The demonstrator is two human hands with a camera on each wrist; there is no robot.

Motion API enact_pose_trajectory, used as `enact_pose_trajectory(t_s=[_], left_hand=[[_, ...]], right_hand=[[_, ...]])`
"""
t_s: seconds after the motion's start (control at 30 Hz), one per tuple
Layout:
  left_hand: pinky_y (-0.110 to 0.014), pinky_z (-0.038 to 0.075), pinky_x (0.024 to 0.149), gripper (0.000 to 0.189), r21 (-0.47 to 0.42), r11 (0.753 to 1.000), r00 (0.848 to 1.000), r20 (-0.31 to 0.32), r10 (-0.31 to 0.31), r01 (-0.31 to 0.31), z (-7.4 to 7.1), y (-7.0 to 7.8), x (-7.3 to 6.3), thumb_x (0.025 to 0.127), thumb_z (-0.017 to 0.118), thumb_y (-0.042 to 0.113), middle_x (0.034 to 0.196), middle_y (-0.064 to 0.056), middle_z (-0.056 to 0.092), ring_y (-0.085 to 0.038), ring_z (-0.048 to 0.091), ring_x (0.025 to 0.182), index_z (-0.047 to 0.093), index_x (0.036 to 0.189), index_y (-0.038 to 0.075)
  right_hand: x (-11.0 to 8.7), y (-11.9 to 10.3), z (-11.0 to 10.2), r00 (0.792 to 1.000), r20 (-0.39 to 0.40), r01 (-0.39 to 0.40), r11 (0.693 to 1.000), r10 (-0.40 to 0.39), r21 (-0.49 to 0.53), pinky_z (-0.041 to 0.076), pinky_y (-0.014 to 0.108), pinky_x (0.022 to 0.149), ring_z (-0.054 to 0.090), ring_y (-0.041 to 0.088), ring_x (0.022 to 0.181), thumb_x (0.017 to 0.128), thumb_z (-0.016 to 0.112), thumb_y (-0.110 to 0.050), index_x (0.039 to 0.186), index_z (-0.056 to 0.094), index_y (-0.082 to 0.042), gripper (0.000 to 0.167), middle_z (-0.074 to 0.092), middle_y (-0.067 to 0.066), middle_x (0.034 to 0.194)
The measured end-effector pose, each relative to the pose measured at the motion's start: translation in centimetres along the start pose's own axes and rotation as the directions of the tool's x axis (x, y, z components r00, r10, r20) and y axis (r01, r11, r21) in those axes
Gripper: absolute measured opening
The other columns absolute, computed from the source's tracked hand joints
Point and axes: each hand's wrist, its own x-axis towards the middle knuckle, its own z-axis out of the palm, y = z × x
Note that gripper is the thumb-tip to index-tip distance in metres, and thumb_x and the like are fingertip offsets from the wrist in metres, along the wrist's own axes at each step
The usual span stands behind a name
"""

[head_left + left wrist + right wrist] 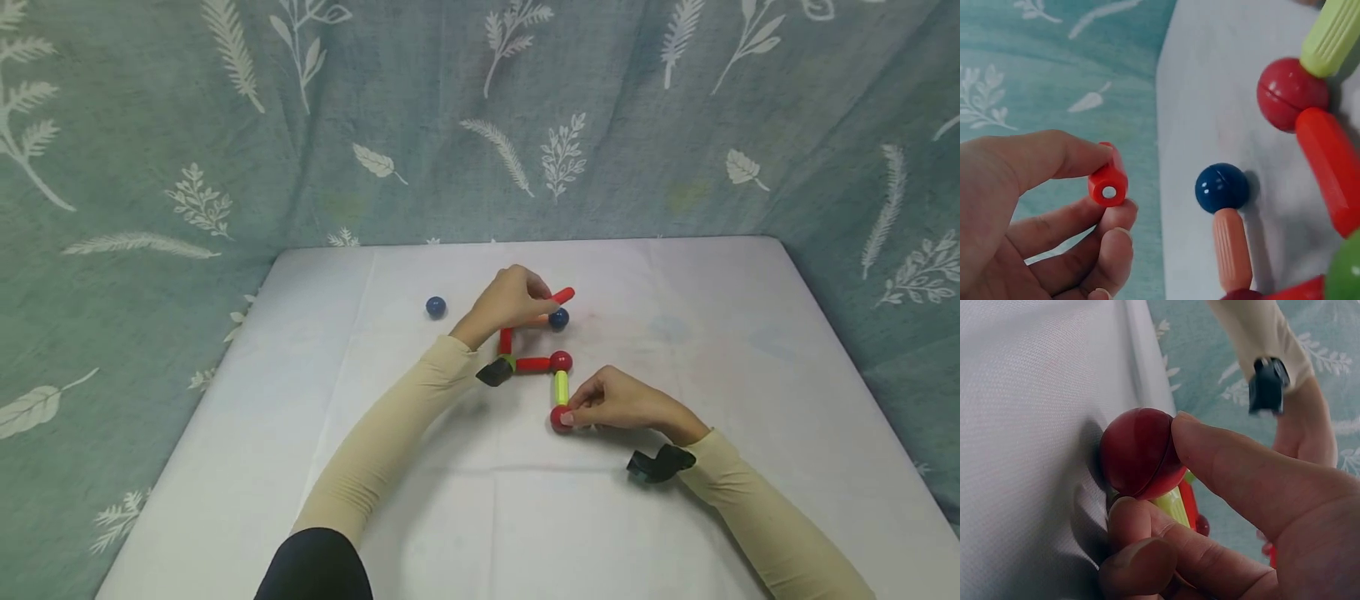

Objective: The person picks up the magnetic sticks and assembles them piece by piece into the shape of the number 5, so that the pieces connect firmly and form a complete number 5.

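Observation:
My left hand (513, 298) pinches a red magnetic rod (1108, 181) between thumb and fingers, its round metal end showing in the left wrist view. The rod is held above a blue ball (1222, 188) that tips an orange rod (1232, 250). This orange rod belongs to a zigzag chain on the table, with red rods (532, 365), a green ball (1346, 269) and a red ball (560, 361). At the chain's near end, my right hand (618, 402) grips another red ball (1141, 453) with thumb and fingers; a yellow-green rod (561, 388) adjoins it.
A loose blue ball (436, 307) lies left of the chain, beyond my left forearm. White cloth covers the table (420, 533); a leaf-patterned green-blue cloth (420, 100) hangs behind its far edge. Both sleeves carry dark wrist cameras (660, 464).

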Motion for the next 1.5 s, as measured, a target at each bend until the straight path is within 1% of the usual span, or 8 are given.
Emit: enact_pose_trajectory(t_s=[0.17,0.43,0.57,0.73,0.9,1.07,1.23,1.5], left_hand=[[-0.029,0.055,0.074,0.028,0.009,0.999,0.999,0.002,0.050,-0.050,-0.6,-0.8,-2.0,0.090,0.079,0.032,0.101,-0.003,0.075,-0.020,0.064,0.089,0.078,0.109,0.011],[-0.028,0.054,0.075,0.026,0.019,0.995,0.995,0.018,0.101,-0.101,-1.1,-2.2,-4.8,0.091,0.079,0.028,0.097,-0.004,0.074,-0.019,0.063,0.085,0.077,0.110,0.010],[-0.027,0.050,0.073,0.027,0.031,0.989,0.989,0.017,0.147,-0.148,-1.0,-3.2,-6.0,0.091,0.079,0.028,0.098,-0.003,0.074,-0.018,0.062,0.086,0.078,0.110,0.010],[-0.027,0.047,0.069,0.024,0.055,0.979,0.981,0.013,0.195,-0.196,-0.6,-4.4,-7.4,0.090,0.079,0.027,0.090,0.000,0.072,-0.016,0.059,0.084,0.079,0.108,0.012],[-0.025,0.046,0.066,0.021,0.050,0.968,0.969,0.020,0.247,-0.248,0.0,-5.4,-8.3,0.089,0.080,0.025,0.084,0.002,0.071,-0.013,0.060,0.079,0.080,0.105,0.012],[-0.024,0.045,0.063,0.021,0.042,0.970,0.970,0.029,0.240,-0.241,0.8,-6.3,-9.1,0.089,0.081,0.025,0.082,0.004,0.070,-0.012,0.059,0.077,0.080,0.106,0.013],[-0.023,0.046,0.063,0.021,0.046,0.968,0.968,0.028,0.248,-0.249,1.5,-6.9,-9.7,0.089,0.081,0.025,0.087,0.005,0.073,-0.012,0.059,0.078,0.080,0.106,0.013],[-0.025,0.051,0.071,0.021,0.068,0.969,0.970,0.069,0.235,-0.239,2.3,-7.2,-10.9,0.087,0.084,0.022,0.092,0.007,0.074,-0.013,0.062,0.083,0.080,0.106,0.015]], right_hand=[[0.0,0.1,-0.2,1.000,0.000,-0.002,1.000,0.002,-0.006,0.034,0.021,0.051,0.047,0.010,0.058,0.090,0.080,-0.030,0.098,0.081,-0.008,0.023,0.060,-0.003,0.066],[0.0,0.0,-0.2,1.000,-0.004,-0.010,1.000,0.010,-0.012,0.035,0.021,0.052,0.048,0.010,0.058,0.090,0.079,-0.029,0.098,0.081,-0.009,0.022,0.060,-0.004,0.066],[0.0,0.0,-0.1,1.000,-0.006,-0.020,1.000,0.020,-0.015,0.034,0.021,0.052,0.047,0.010,0.057,0.090,0.080,-0.029,0.098,0.081,-0.009,0.022,0.060,-0.005,0.065],[0.0,0.0,-0.2,1.000,-0.009,-0.018,1.000,0.018,-0.017,0.033,0.021,0.051,0.047,0.010,0.058,0.090,0.080,-0.029,0.098,0.081,-0.009,0.022,0.059,-0.005,0.065],[0.0,0.1,-0.2,1.000,-0.013,-0.017,1.000,0.017,-0.017,0.034,0.021,0.052,0.048,0.010,0.059,0.089,0.080,-0.030,0.098,0.081,-0.009,0.022,0.060,-0.004,0.065],[0.1,0.1,-0.2,1.000,-0.013,-0.027,0.999,0.027,-0.025,0.036,0.021,0.053,0.049,0.010,0.060,0.089,0.080,-0.030,0.098,0.081,-0.009,0.022,0.061,-0.004,0.066],[0.1,0.1,-0.3,0.999,-0.010,-0.031,0.999,0.031,-0.018,0.036,0.021,0.052,0.049,0.011,0.058,0.089,0.080,-0.029,0.099,0.081,-0.009,0.022,0.061,-0.004,0.067],[0.2,0.0,0.0,0.999,-0.011,-0.031,0.999,0.031,-0.023,0.035,0.021,0.052,0.048,0.010,0.059,0.089,0.081,-0.031,0.099,0.081,-0.009,0.024,0.064,-0.004,0.069]])
